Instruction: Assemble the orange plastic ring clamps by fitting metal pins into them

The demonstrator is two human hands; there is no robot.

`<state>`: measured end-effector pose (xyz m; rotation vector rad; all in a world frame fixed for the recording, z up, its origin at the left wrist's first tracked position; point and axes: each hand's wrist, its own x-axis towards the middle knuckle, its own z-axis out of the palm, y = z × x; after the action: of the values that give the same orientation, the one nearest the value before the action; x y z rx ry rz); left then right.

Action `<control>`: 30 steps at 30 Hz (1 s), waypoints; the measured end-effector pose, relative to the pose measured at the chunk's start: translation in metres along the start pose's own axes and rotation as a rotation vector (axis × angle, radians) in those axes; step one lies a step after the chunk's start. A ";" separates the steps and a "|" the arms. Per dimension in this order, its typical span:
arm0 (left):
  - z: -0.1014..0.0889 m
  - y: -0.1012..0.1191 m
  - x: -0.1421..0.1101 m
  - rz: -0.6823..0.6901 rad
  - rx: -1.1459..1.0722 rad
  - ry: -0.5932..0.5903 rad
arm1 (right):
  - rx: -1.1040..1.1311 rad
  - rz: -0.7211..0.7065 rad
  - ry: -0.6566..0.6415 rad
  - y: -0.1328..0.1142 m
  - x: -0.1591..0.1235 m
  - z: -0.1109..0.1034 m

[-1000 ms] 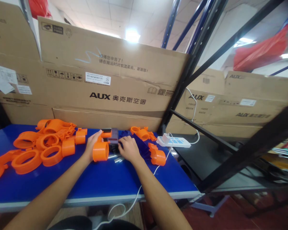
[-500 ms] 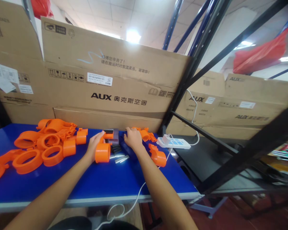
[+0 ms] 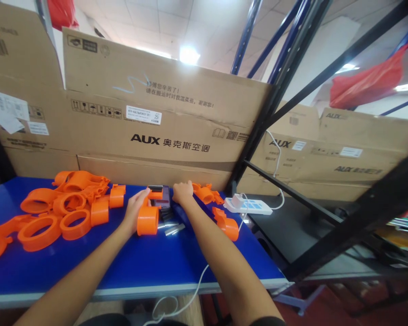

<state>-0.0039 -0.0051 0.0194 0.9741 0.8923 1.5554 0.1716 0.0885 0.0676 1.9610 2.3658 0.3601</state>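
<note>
The largest thing is the brown carton (image 3: pixel 177 122), which stands as a wall along the back. In front of it lies the blue counter (image 3: pixel 122 267), on which all the work is placed. On the left part of the counter there is a heap of orange parts (image 3: pixel 75 206), with several round rings, well apart from the right hand and nearer to the left one. To the right, near the black post, lies a white power strip (image 3: pixel 250 206).

Between these are the two hands. The left hand (image 3: pixel 136 212) has its fingers bent around an orange holder (image 3: pixel 148 220), so this holder is directly in its grasp, with the round end toward the person. The right hand (image 3: pixel 183 192) is close to the carton, above the far end of some dark blue material (image 3: pixel 181 215); its fingers are curled down and hidden, so I cannot tell if they pinch something.

Just right of this hand are smaller orange pieces (image 3: pixel 206 194). Between the hands lies a dark flat case (image 3: pixel 166 198), and nearer to the person, the smallest, are shiny metal tubes (image 3: pixel 175 229).
</note>
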 end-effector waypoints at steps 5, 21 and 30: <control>0.000 0.001 0.001 0.004 -0.002 0.014 | 0.003 -0.005 -0.045 -0.004 0.010 -0.003; -0.001 -0.006 0.005 -0.015 -0.017 0.004 | 0.559 -0.125 0.481 0.021 -0.020 -0.016; 0.002 -0.014 0.006 0.006 0.007 -0.046 | 1.990 -0.224 0.351 0.010 -0.067 0.023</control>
<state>0.0023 0.0034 0.0082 1.0145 0.8641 1.5301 0.1986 0.0288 0.0398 1.5018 3.1893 -2.7479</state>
